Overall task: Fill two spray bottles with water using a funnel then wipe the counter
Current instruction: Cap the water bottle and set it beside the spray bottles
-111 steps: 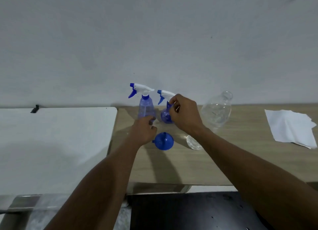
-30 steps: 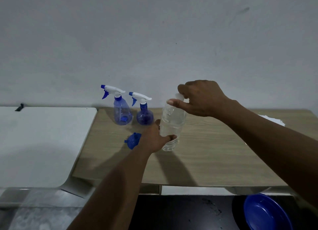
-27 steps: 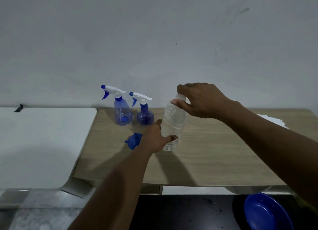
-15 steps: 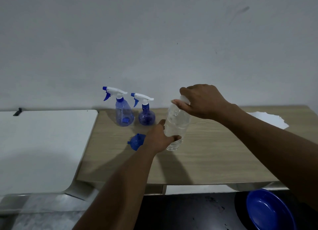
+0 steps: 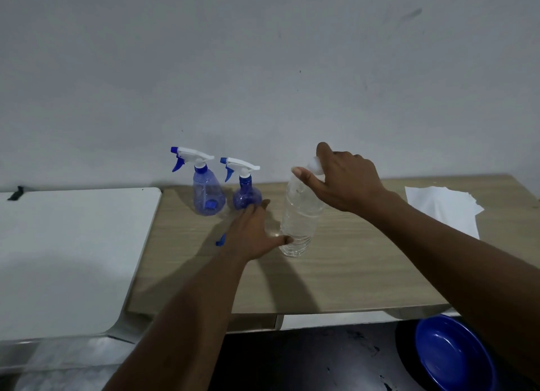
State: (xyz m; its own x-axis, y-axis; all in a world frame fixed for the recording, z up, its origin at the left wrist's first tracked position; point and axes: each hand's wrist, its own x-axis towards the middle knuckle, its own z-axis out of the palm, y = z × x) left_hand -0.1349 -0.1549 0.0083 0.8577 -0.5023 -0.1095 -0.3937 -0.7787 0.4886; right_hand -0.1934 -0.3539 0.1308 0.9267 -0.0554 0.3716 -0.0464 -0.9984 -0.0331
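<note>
So, writing: can't read anything on any of the bottles, it's all too dim and small from the head view.
Water bottle (image 5: 299, 218): clear ribbed plastic with a white cap (image 5: 313, 165). It stands on the table (image 5: 350, 279) with a slight lean, top tipped to the right. Can't tell the fill level.
Right hand (image 5: 347, 180): comes in over the top, fingers curled round the cap end of the water bottle, thumb pressed on its shoulder.
Left hand (image 5: 252, 232): flat and relaxed with straight fingers, holding nothing. Only the thumb tip touches the water bottle, low down near the base.
Tall spray bottle (image 5: 206, 199): see-through blue cone body, white trigger head with blue nozzle and lever pointing left. It's at the back of the table by the wall.
Round spray bottle (image 5: 247, 197): darker blue bulb body with the same kind of head, just right of the tall one. The left fingertips are near it, can't tell if they touch.
Funnel (image 5: 220, 240): blue, nearly all hidden behind the left hand, just a sliver showing.
White cloth (image 5: 444, 208): lies flat at the table's far right, well apart from the bottles.
Blue bowl (image 5: 455, 358): below the table's front edge, lower right.
White board (image 5: 73, 259): sits beside the table on the left.
</note>
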